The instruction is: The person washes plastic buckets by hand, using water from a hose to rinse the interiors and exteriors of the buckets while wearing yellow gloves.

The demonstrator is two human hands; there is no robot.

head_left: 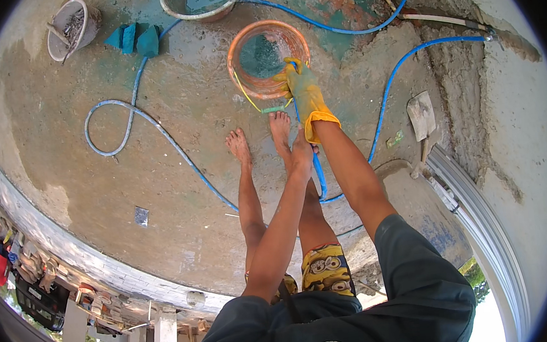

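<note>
My right hand (301,84) wears a yellow rubber glove and reaches over the near right rim of an orange plastic bucket (234,60). Its fingers curl around the end of a blue hose (320,179), which shows at the fingertips. Greenish water lies in the bucket, stirred up on its right side. The bucket's wire handle, with a green grip (273,109), hangs down on the side nearest me. Lower down, my bare left hand (302,149) grips the same hose just below the glove's cuff. Part of the hose is hidden behind my hands.
A wide basin (169,8) of water stands beyond the bucket. Left of it are teal chunks (147,42) and a tilted pail (56,48) holding debris. Hose loops (104,103) cross the wet floor. At right are a shovel (421,113), a wall tap (490,37) and a metal door track (473,203).
</note>
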